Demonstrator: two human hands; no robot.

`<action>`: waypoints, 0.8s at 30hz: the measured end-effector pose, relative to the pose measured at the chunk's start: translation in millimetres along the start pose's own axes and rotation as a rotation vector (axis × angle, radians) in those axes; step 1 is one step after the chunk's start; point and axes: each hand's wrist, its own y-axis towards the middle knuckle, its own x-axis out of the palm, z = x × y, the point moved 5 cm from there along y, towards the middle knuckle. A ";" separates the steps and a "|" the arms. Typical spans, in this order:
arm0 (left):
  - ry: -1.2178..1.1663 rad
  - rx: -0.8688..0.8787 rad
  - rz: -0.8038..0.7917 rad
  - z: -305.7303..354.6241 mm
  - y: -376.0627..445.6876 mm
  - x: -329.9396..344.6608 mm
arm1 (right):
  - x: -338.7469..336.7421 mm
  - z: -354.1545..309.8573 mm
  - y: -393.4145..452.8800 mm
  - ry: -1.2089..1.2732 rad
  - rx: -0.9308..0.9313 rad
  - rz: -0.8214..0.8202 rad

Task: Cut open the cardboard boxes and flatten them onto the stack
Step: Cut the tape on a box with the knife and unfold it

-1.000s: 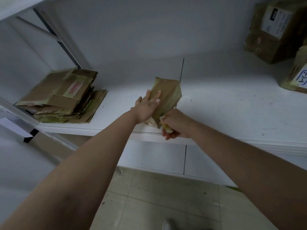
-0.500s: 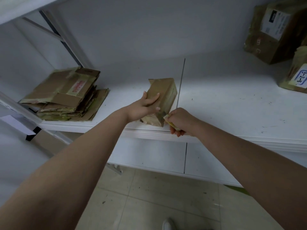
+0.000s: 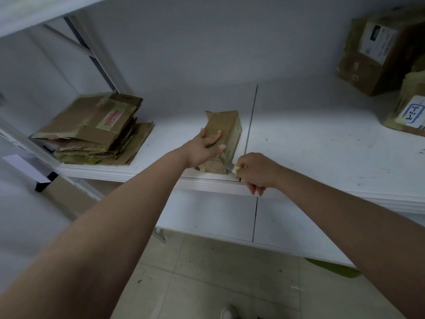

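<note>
A small brown cardboard box [image 3: 227, 127] wrapped in tape lies on the white shelf [image 3: 310, 146], near its front edge. My left hand [image 3: 207, 147] grips the box from the left, fingers curled over its top. My right hand [image 3: 255, 172] grips a yellow utility knife [image 3: 233, 168]; its short blade touches the box's near right corner. At the shelf's left end lies a stack of flattened cardboard [image 3: 96, 132].
Two taped boxes with white labels stand at the back right, a larger box [image 3: 377, 49] and a smaller box [image 3: 409, 113]. A metal upright [image 3: 96, 54] rises behind the stack. A lower shelf and tiled floor [image 3: 207, 284] lie below.
The box has been turned from a tilted, flap-up pose to lie flatter along the shelf. My left hand shifted onto its top and the knife came to the near corner.
</note>
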 end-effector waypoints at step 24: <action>-0.033 -0.067 0.117 6.1 -8.4 6.5 | 22.3 18.1 -7.8 -0.651 -0.386 0.479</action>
